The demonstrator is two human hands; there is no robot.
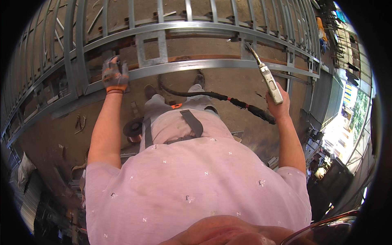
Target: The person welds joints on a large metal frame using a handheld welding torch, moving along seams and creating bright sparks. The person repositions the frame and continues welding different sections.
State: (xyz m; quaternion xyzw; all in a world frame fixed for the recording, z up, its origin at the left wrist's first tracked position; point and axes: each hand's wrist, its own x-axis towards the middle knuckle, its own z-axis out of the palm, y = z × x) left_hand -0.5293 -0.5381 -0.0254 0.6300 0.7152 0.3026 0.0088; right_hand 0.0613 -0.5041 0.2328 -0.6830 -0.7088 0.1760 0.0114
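Note:
My right hand [279, 102], bare, is wrapped round the pale handle of a welding torch [269, 81]. The torch's bent metal neck points up and left, its tip close to a short upright of the grey steel frame [196, 65]. A black cable [228, 99] loops from near my feet toward the right hand. My left hand [114, 74] wears a grey work glove with an orange cuff and is at the frame's near rails, left of a flat square metal plate [152, 48]. Its fingers look curled; whatever dark piece they may hold is blurred.
Long parallel steel bars [188, 10] of the frame stretch across the far side. A wire spool [133, 130] lies on the floor left of my legs. Corrugated sheets [326, 100] stand at the right, and a white sack [26, 169] sits at far left.

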